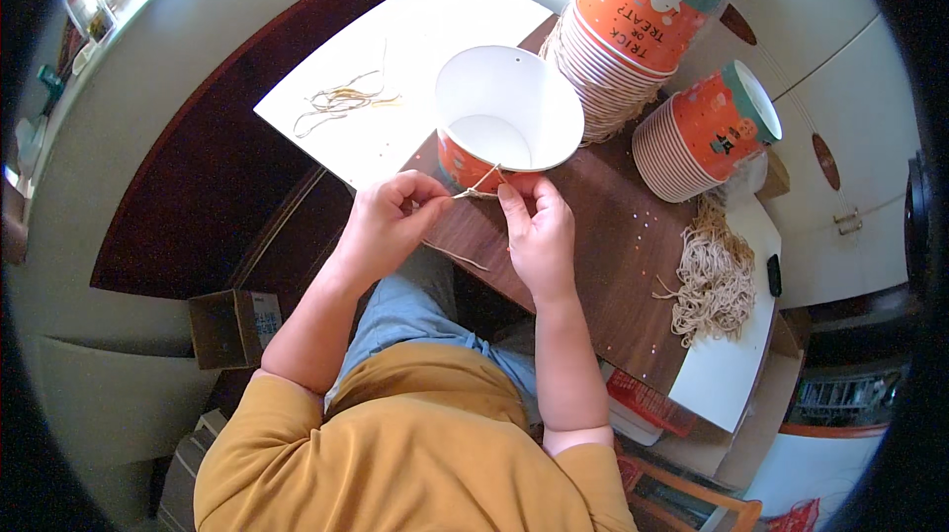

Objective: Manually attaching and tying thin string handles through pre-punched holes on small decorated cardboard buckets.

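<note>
A paper bucket [474, 87], white inside and orange outside, stands with its mouth up at the near edge of the table. At its near rim a thin beige cord [483, 178] forms a small loop with a crossing or knot. My left hand [395, 221] pinches one part of the cord between thumb and fingers, just left of the bucket. On the other side, my right hand [539, 230] is closed at the near wall, thumb and fingers on the cord. A loose tail of cord hangs below, between my hands. The fingertips partly hide the knot.
A tall stack of nested orange buckets [628, 18] stands behind, with a shorter stack [682, 151] to its right. Beige cords lie heaped [714, 275] at the right; several loose strands [346, 99] lie on the white board [425, 28]. A cardboard box [222, 329] sits lower left.
</note>
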`<action>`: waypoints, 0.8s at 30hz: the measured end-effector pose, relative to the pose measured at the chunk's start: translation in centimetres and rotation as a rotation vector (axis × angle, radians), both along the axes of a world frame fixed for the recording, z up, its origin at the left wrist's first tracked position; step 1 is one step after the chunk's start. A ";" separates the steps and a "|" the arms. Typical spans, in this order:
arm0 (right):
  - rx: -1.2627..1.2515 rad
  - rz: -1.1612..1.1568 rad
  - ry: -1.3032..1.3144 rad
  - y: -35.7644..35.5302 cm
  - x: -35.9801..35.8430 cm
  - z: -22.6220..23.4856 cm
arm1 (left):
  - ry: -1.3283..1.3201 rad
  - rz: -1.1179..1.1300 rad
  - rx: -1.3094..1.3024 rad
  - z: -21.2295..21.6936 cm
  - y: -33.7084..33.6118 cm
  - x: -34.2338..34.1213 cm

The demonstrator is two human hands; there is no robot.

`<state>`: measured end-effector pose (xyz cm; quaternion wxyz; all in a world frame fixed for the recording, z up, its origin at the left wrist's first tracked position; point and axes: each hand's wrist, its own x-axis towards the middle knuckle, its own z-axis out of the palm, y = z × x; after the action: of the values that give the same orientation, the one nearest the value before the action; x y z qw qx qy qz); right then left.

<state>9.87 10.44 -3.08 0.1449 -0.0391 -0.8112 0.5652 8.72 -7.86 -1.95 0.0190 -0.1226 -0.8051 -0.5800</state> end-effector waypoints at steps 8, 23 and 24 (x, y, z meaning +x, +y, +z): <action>-0.143 0.101 0.006 -0.1 -0.1 -0.3 | -0.116 -0.186 0.057 0.4 0.0 -0.8; -0.334 0.144 -0.052 0.4 0.0 0.0 | -0.267 -0.227 0.335 -1.3 0.9 -2.6; -0.350 0.148 -0.036 0.3 -0.1 -0.1 | -0.302 -0.243 0.316 -1.1 0.8 -2.5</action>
<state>9.81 10.78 -3.23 0.0793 -0.0140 -0.7035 0.7062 6.27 -7.05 -3.01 -0.1525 -0.1260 -0.6773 -0.7086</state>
